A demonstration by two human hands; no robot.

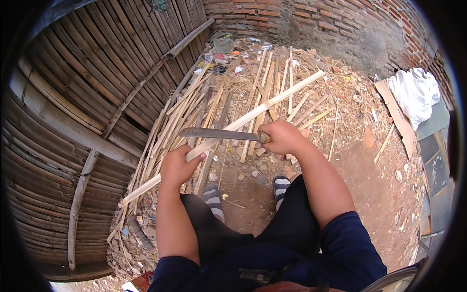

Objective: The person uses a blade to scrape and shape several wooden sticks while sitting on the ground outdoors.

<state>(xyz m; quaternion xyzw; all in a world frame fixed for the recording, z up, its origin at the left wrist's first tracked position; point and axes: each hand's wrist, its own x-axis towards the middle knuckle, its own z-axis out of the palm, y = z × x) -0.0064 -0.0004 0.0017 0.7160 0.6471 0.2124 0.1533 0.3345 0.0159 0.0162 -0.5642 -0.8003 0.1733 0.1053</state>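
Note:
A long pale bamboo or wood strip slants from low on the left up to the far right, held off the ground. My left hand is closed around its lower part, thumb lying along the top. In my right hand is the handle of a machete, its broad dark blade pointing left. The blade crosses over the strip just beyond my left hand; whether its edge bites into the strip I cannot tell. Fingers of both hands are partly hidden by their grips.
Loose pale strips lie heaped along a bamboo slat wall on the left. More strips are scattered ahead over rubble and litter. A brick wall closes the far side. A white sack and a cardboard sheet are at right.

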